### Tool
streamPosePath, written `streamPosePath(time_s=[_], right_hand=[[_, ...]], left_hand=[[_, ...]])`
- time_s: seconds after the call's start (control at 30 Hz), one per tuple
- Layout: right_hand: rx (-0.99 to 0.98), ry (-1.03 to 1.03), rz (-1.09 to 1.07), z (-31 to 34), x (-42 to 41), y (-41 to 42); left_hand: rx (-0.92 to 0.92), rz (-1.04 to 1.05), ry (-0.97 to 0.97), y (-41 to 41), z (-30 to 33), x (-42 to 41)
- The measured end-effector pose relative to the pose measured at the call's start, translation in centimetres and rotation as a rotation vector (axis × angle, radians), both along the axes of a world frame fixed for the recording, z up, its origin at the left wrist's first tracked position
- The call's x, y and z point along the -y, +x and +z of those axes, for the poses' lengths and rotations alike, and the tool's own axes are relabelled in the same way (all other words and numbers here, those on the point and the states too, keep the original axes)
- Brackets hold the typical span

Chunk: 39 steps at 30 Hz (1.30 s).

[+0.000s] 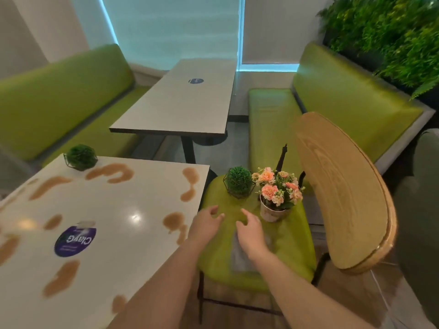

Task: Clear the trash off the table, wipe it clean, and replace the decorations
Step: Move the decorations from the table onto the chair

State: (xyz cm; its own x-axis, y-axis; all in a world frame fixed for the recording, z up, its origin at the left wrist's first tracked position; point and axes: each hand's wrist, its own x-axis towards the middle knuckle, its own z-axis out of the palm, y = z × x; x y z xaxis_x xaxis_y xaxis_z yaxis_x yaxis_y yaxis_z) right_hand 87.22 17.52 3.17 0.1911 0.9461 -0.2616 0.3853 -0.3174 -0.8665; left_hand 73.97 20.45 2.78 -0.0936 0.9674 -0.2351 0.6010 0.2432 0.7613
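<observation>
The white table (111, 210) carries several brown spill stains (114, 174) and a purple round sticker (74, 241). One green ball plant (80, 157) stands at its far left corner. On the green chair seat (292, 255) to the right stand a second green ball plant (238, 182), a pot of pink flowers (276, 194) and a dark tower figurine (282, 157). A grey cloth (240, 257) lies on the seat. My left hand (205, 224) and my right hand (249, 230) hover over the seat with loosely spread fingers, holding nothing. The right hand is just above the cloth.
The chair has a curved wooden backrest (342, 193) on the right. A second white table (190, 100) stands farther back between two green benches (59, 98). A plant wall (392, 32) fills the upper right.
</observation>
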Motion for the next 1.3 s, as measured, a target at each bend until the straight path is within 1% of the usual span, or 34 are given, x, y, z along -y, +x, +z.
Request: streamPosePath(time_s=[0.1, 0.13, 0.17, 0.27, 0.33, 0.57, 0.67, 0.9, 1.07, 1.2, 1.3], right_hand=[[0.030, 0.011, 0.126, 1.5, 0.0, -3.8], [0.037, 0.012, 0.141, 1.6, -0.4, -3.8], [0.039, 0.009, 0.195, 2.3, 0.4, -6.6], [-0.020, 0.036, 0.263, 3.1, 1.2, -10.1], [0.011, 0.065, 0.346, 3.9, 3.1, -14.8], [-0.008, 0.099, 0.438, 5.5, 9.3, -27.3], [-0.026, 0.116, 0.479, 6.2, 11.4, -32.4], [-0.045, 0.152, 0.575, 7.3, 14.6, -42.4], [-0.026, 0.155, 0.637, 6.8, 15.0, -47.7], [-0.033, 0.154, 0.662, 5.7, 13.7, -50.7], [-0.042, 0.148, 0.633, 4.6, 11.7, -52.7]], left_hand=[[-0.008, 0.068, 0.043, -4.5, 1.6, 1.7], [-0.013, 0.075, 0.047, -4.7, 2.0, 1.7], [-0.012, 0.122, 0.060, -7.8, 2.7, 3.3], [-0.062, 0.170, 0.084, -11.7, 4.1, 5.2], [-0.089, 0.229, 0.114, -16.8, 5.1, 8.2], [-0.089, 0.335, 0.130, -29.7, 7.3, 16.6], [-0.125, 0.377, 0.159, -34.9, 7.9, 19.7], [-0.212, 0.460, 0.140, -45.2, 9.3, 25.2], [-0.250, 0.483, 0.121, -50.4, 8.9, 26.3], [-0.226, 0.476, 0.112, -53.6, 7.8, 24.5], [-0.205, 0.445, 0.114, -55.9, 7.4, 21.8]])
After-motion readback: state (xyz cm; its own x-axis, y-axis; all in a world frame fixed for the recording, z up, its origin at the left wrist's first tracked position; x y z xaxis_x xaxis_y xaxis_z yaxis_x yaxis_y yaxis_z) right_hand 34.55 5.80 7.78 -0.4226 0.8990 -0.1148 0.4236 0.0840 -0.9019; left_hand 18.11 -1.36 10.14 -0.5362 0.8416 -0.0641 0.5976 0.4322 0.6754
